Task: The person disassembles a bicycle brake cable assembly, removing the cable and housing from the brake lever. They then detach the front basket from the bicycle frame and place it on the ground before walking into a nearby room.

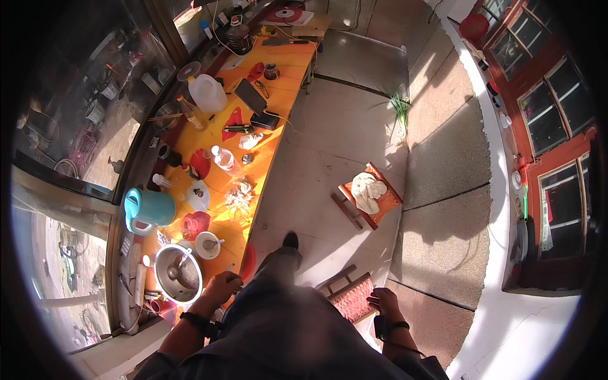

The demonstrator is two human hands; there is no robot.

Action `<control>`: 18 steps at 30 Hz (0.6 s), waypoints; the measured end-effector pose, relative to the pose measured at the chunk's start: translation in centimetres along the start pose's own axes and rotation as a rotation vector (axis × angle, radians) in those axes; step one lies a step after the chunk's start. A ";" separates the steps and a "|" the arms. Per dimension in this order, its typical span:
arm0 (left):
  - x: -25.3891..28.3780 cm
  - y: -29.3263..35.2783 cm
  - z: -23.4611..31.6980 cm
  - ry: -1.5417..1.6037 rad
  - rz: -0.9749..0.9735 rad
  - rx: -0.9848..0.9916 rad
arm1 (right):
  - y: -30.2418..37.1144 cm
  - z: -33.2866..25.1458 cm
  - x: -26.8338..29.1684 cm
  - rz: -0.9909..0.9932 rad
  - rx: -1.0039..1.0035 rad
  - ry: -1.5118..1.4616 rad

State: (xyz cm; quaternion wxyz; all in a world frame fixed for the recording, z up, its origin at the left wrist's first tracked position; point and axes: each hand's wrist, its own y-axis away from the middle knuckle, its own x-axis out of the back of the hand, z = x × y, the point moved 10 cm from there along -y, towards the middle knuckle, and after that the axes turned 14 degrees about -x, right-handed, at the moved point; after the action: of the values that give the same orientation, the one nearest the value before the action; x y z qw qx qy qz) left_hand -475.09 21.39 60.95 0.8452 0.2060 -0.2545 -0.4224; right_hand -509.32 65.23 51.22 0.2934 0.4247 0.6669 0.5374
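My left hand (221, 287) is over the table's near end, beside a large metal pot (199, 280) with a ladle (179, 265) in it. Its fingers are curled inward, and what they hold, if anything, is hidden. Close to it stands a white mug (208, 245) with a spoon handle sticking out. My right hand (386, 302) hangs low at my right side, fingers somewhat apart, with nothing seen in it. Next to it, below, is a low stool with a red woven seat (354, 300); I cannot tell whether they touch.
The orange-covered table (282, 82) carries a teal pitcher (152, 208), a white jug (208, 94), a clear bottle (223, 158) and crumpled paper (239, 194). Ahead on the floor, another stool (384, 217) bears a pale cloth (368, 192). Green onions (400, 110) lie farther off. Red-framed windows (560, 158) line the right.
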 end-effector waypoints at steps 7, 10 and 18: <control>3.4 -7.9 6.3 0.043 0.007 0.025 | -1.9 -17.1 -10.6 -0.074 0.086 0.229; 3.9 -11.1 8.7 0.049 0.026 0.014 | -2.6 -24.5 -14.6 -0.162 0.154 0.285; 5.9 -22.0 18.9 0.348 0.271 -0.058 | -7.1 -39.9 -20.5 -0.295 0.146 0.490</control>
State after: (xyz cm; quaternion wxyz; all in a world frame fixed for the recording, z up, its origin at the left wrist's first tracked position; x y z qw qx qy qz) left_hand -496.85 1.75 64.97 0.9310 0.2154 -0.1181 -0.2702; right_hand -535.36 28.10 52.99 0.1673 0.2008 0.8093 0.5261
